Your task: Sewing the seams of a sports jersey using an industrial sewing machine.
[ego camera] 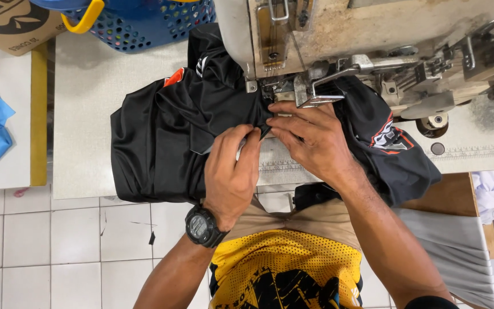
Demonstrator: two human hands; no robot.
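Head view, centre of frame: black garment [167, 137] spread over the white sewing table [87, 91], its edge fed under the industrial sewing machine [373, 34]. Left hand [232, 171], wristwatch [201, 226] on the wrist, pinches a fold of the fabric. Right hand [310, 137] lies on the cloth, fingers together, apparently pinching the same edge. Upper left: blue perforated basket [144, 23], cardboard box [12, 23].

Needle hidden behind presser foot [315, 94]; basket [144, 23] cropped (top edge).

One black garment [167, 137], one sewing machine [373, 34], one basket [144, 23], two hands [232, 171].
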